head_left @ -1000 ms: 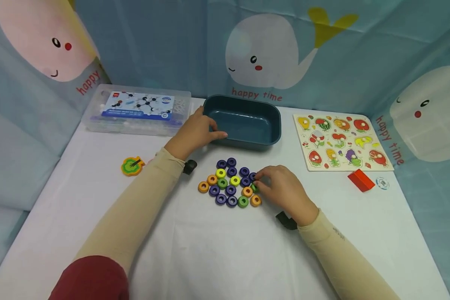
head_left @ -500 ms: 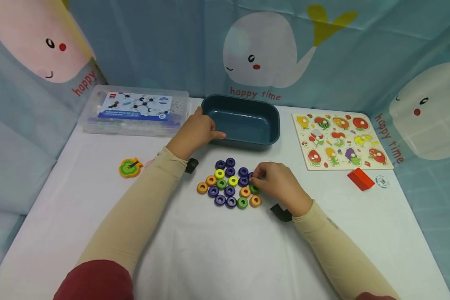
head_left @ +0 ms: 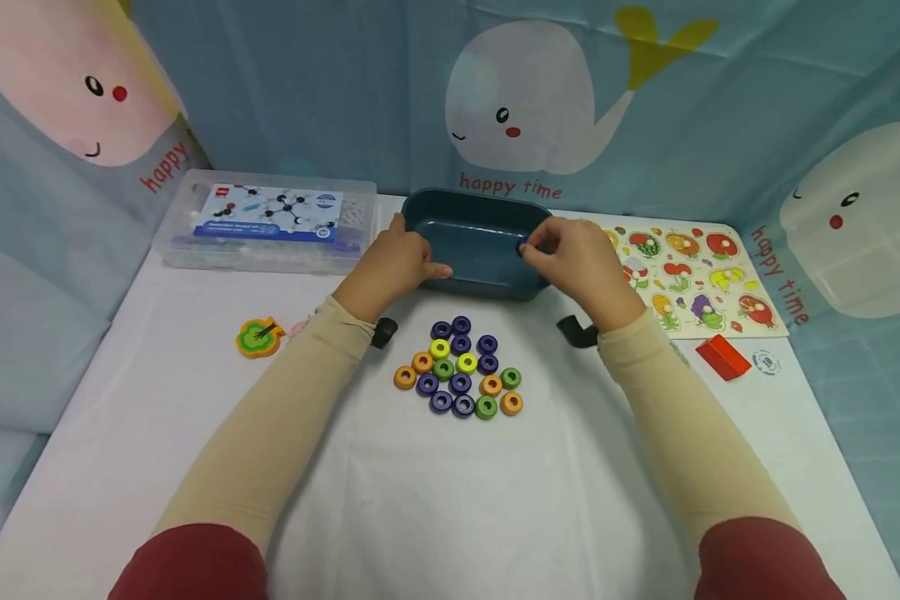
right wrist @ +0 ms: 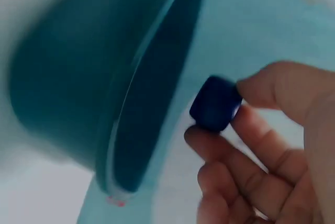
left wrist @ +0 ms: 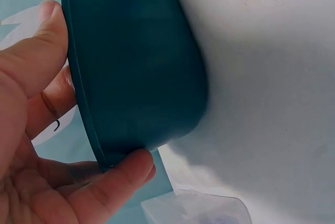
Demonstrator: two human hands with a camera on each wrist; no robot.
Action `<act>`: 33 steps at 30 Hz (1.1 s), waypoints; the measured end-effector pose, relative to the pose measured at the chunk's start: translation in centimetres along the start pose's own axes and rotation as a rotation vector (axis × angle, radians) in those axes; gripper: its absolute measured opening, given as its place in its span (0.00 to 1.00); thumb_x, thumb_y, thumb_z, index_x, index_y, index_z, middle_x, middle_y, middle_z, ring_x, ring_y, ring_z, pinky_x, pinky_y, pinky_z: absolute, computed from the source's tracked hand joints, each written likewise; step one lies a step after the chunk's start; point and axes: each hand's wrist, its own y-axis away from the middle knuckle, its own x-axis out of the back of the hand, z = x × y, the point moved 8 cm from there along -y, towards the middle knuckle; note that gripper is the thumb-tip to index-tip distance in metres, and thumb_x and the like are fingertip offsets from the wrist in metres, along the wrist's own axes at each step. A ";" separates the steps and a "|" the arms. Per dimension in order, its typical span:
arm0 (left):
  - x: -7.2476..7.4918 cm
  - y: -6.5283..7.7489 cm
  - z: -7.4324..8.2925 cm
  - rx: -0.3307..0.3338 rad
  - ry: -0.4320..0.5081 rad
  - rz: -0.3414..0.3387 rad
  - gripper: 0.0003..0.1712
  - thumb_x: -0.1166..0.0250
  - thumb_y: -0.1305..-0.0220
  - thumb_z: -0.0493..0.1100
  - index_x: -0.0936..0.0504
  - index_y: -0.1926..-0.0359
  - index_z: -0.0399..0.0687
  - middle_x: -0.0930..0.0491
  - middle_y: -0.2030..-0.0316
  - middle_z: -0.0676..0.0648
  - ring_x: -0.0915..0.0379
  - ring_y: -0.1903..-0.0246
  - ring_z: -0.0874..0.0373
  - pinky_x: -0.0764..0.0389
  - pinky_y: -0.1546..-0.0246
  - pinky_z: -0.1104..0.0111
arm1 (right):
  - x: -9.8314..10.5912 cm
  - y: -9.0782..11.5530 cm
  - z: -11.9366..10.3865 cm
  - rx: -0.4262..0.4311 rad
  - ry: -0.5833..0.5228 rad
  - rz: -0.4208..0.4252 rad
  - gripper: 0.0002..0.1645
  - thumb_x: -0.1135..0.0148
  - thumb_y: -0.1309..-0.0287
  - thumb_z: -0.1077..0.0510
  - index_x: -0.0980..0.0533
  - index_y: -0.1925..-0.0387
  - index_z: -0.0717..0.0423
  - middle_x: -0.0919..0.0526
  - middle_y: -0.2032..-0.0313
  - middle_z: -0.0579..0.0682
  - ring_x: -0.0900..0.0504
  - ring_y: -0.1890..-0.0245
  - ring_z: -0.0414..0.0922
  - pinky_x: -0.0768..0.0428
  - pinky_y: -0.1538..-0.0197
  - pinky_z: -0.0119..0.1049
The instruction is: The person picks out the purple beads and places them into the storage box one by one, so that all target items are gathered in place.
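Note:
My left hand [head_left: 392, 262] holds the left end of a dark teal plastic basin [head_left: 474, 252]. In the left wrist view its thumb lies along the basin's rim [left wrist: 77, 85], and its fingers curl about the corner. My right hand [head_left: 587, 265] is over the basin's right end, pinching a dark purple ring bead [right wrist: 215, 104] between thumb and fingertips. The right wrist view shows that bead beside the basin's opening. Nearer me on the white table lies a loose cluster of purple ring beads [head_left: 461, 383], orange ring beads [head_left: 405, 377], green ring beads and yellow ring beads.
Left of the basin stands a clear plastic case [head_left: 270, 218] with a molecule-picture label. A fruit puzzle board [head_left: 708, 283] lies at the right, partly behind the right hand. A red block [head_left: 723, 358] sits below it, and a tree-shaped piece [head_left: 259, 337] lies at left.
My right hand has picked a purple bead from the cluster's right side and carried it up and away to the basin. The left hand keeps its place at the basin.

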 end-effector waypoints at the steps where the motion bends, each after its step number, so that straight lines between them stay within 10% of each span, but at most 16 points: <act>1: 0.0 0.0 -0.1 0.002 -0.002 -0.004 0.26 0.34 0.35 0.61 0.14 0.71 0.41 0.53 0.26 0.23 0.33 0.36 0.29 0.23 0.50 0.53 | 0.0 -1.4 0.2 0.013 0.017 -0.001 0.15 0.38 0.35 0.45 0.17 0.58 0.52 0.15 0.58 0.51 0.24 0.58 0.50 0.24 0.53 0.47; 11: -0.5 -0.5 0.3 0.023 -0.068 -0.079 0.26 0.36 0.33 0.61 0.13 0.60 0.40 0.55 0.25 0.22 0.35 0.35 0.29 0.28 0.37 0.45 | -4.2 -7.6 1.4 0.174 0.353 -0.082 0.15 0.39 0.32 0.47 0.17 0.54 0.52 0.13 0.60 0.53 0.29 0.55 0.55 0.41 0.43 0.55; 23: -0.2 -0.3 0.7 0.023 -0.093 -0.093 0.27 0.37 0.32 0.60 0.14 0.53 0.40 0.58 0.26 0.19 0.33 0.37 0.28 0.24 0.41 0.45 | -4.7 -7.8 1.3 0.151 0.322 -0.069 0.15 0.40 0.31 0.46 0.20 0.54 0.53 0.15 0.61 0.53 0.27 0.55 0.55 0.43 0.40 0.55; 33: -0.3 -0.6 0.5 0.050 -0.133 -0.117 0.29 0.40 0.31 0.62 0.15 0.50 0.42 0.58 0.25 0.21 0.39 0.33 0.27 0.28 0.37 0.45 | -1.4 0.1 -2.0 0.273 0.010 0.018 0.14 0.39 0.32 0.45 0.18 0.54 0.48 0.15 0.53 0.48 0.21 0.52 0.50 0.25 0.44 0.50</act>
